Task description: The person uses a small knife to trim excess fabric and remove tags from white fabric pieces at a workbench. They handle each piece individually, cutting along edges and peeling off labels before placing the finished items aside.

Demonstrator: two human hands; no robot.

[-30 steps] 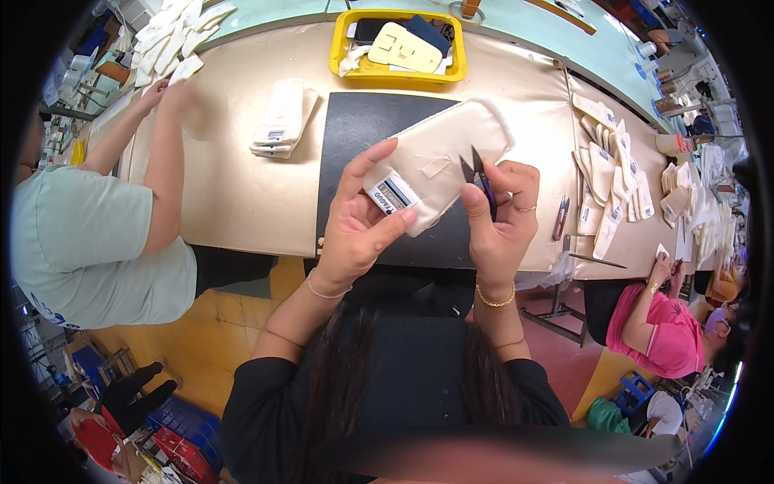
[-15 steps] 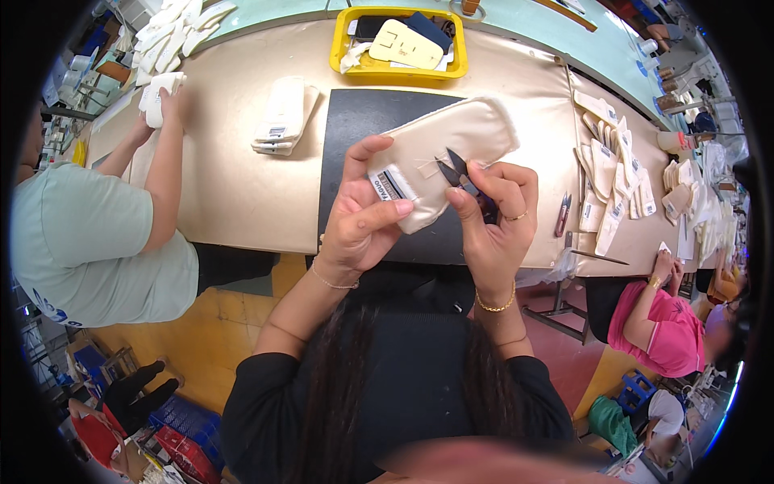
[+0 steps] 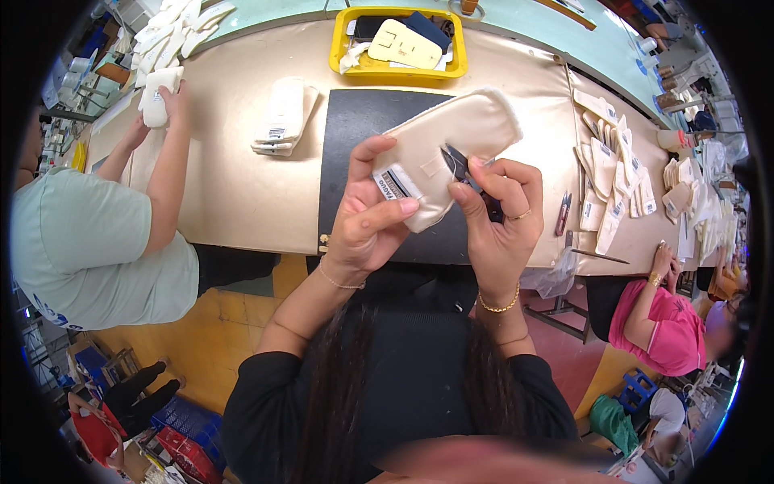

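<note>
A cream fabric piece [image 3: 463,129] with a fluffy edge and a small printed label is pinched in my left hand [image 3: 367,206], thumb on top near the label and fingers behind. My right hand [image 3: 501,206] is closed on dark thread snips [image 3: 456,163], whose blades lie over the fabric beside a small stitched rectangle. A pale loose thread runs by the blades. Part of the snips is hidden by my fingers. Both hands are raised above a black mat [image 3: 355,121] on the table.
A stack of cream pieces [image 3: 284,117] lies left of the mat, with a yellow tray [image 3: 337,63] at the back. To the right are a heap of pieces [image 3: 617,161] and another pair of snips [image 3: 563,214]. A co-worker in light green [image 3: 105,234] handles pieces at left.
The snips' blades, spread apart before, now look closer together. Loose threads that lay across the stitched rectangle have left it. Both hands and the fabric have shifted slightly right.
</note>
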